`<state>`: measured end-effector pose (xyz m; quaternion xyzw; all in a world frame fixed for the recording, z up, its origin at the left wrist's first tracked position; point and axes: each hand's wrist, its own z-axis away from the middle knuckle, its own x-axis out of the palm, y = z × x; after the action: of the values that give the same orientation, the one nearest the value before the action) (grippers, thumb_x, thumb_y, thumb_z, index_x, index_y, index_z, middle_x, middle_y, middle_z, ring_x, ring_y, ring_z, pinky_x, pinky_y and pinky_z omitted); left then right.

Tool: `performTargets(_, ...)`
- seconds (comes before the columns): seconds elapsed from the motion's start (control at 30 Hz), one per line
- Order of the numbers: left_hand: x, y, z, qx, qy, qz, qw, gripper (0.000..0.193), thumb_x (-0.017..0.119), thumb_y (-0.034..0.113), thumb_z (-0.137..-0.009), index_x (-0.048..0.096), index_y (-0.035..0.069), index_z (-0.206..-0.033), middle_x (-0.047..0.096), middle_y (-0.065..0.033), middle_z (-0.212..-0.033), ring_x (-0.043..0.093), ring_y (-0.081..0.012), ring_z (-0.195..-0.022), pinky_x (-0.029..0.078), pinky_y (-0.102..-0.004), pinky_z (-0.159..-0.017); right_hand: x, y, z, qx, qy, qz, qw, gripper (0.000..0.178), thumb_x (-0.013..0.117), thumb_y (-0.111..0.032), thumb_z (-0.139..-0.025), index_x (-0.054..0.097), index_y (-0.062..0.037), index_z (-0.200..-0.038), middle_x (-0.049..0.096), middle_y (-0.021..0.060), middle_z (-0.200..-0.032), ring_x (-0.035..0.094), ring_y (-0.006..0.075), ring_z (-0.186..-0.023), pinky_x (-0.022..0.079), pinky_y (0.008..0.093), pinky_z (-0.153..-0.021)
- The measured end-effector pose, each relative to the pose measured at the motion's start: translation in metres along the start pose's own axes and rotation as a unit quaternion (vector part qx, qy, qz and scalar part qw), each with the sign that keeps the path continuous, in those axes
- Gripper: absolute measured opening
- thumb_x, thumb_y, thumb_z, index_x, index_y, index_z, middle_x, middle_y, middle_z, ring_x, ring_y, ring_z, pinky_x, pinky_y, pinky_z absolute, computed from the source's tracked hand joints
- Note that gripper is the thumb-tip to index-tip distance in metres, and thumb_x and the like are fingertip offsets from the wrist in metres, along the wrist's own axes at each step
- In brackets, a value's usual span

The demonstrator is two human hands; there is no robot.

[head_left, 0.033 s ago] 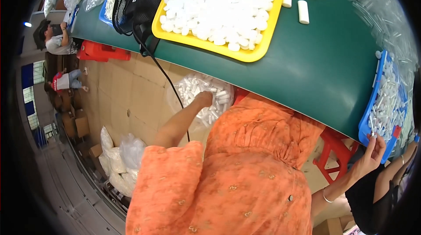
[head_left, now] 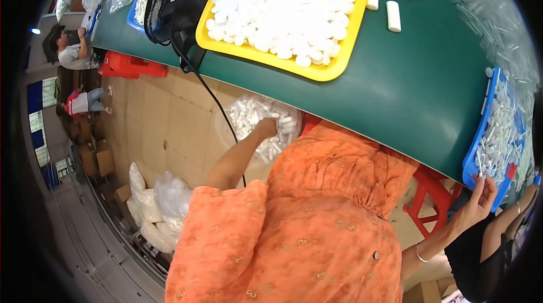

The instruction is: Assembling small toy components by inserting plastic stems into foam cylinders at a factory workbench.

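My left hand [head_left: 267,127] is over a clear plastic bag [head_left: 222,123] beside the table edge, low near the floor. White cylindrical pieces [head_left: 243,115] fill the bag. The fingers look curled down among the pieces, and what they hold is hidden. At the far right, my right hand [head_left: 481,194] pinches a thin white stick [head_left: 479,168] between thumb and fingertips. It is at the near end of a blue tray [head_left: 470,158] heaped with small white plastic parts [head_left: 498,133].
A yellow tray [head_left: 328,74] of round white pieces stands on the green table [head_left: 413,93]. Larger white cylinders [head_left: 393,16] lie beyond it. A black mesh bag [head_left: 184,6] trails a cable [head_left: 218,102]. Red stools [head_left: 432,192] stand below; another person's arm [head_left: 512,215] is at right.
My left hand has shifted very slightly to the right over the bag. The right hand keeps its pinch on the stick almost in place.
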<state>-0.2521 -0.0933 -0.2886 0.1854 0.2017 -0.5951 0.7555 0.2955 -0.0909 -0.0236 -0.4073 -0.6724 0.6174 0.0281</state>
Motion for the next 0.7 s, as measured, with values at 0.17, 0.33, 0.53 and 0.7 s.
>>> performTargets(0.17, 0.068, 0.027, -0.013, 0.208, 0.309, -0.061, 0.926, 0.024, 0.051, 0.014, -0.088, 0.060, 0.007, -0.109, 0.057, -0.0141, -0.109, 0.053, -0.0302, -0.108, 0.045, -0.0434, -0.092, 0.001, -0.002, 0.000, -0.006, -0.008, 0.022, 1.000, 0.014, 0.059, -0.005, -0.095, 0.061, 0.0026, -0.107, 0.063, 0.0080, -0.099, 0.061, 0.0147, -0.089, 0.050, 0.0272, -0.083)
performTargets(0.33, 0.086, 0.012, -0.044, 0.321, 0.296, -0.236, 0.868, 0.031, 0.048, 0.024, -0.092, 0.053, 0.012, -0.120, 0.050, -0.0083, -0.122, 0.044, -0.0238, -0.118, 0.035, -0.0506, -0.100, 0.001, 0.008, -0.006, -0.021, -0.011, 0.037, 0.999, 0.016, 0.059, -0.007, -0.096, 0.061, 0.0025, -0.109, 0.064, 0.0080, -0.100, 0.061, 0.0143, -0.088, 0.049, 0.0267, -0.083)
performTargets(0.53, 0.080, -0.005, -0.046, 0.324, 0.245, -0.250, 0.879, 0.031, 0.047, 0.023, -0.092, 0.054, 0.017, -0.122, 0.042, -0.0089, -0.140, 0.035, -0.0274, -0.135, 0.034, -0.0541, -0.103, 0.005, 0.002, -0.004, -0.027, 0.001, 0.054, 0.998, 0.016, 0.061, -0.009, -0.096, 0.061, 0.0015, -0.107, 0.063, 0.0073, -0.099, 0.060, 0.0128, -0.086, 0.049, 0.0263, -0.081)
performTargets(0.7, 0.079, -0.009, -0.029, 0.341, 0.200, -0.302, 0.867, 0.027, 0.047, 0.024, -0.093, 0.055, 0.020, -0.118, 0.040, -0.0096, -0.143, 0.035, -0.0288, -0.134, 0.034, -0.0540, -0.101, 0.005, 0.008, -0.006, -0.021, 0.003, 0.054, 0.998, 0.015, 0.061, -0.010, -0.095, 0.062, 0.0011, -0.106, 0.064, 0.0068, -0.098, 0.059, 0.0122, -0.084, 0.049, 0.0260, -0.080)
